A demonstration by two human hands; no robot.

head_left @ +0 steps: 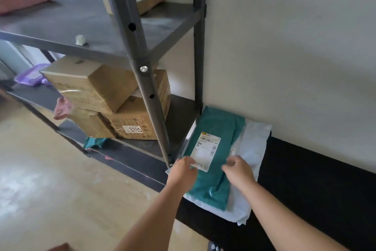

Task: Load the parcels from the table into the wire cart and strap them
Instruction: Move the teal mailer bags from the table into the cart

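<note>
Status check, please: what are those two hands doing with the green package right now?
Left hand and right hand both on the green parcel, grip unclear. Parcel lies on a white mailer on the black table. Wire cart not in view.

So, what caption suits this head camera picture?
Both hands, left hand and right hand, reach onto a green parcel on the black table.
</note>
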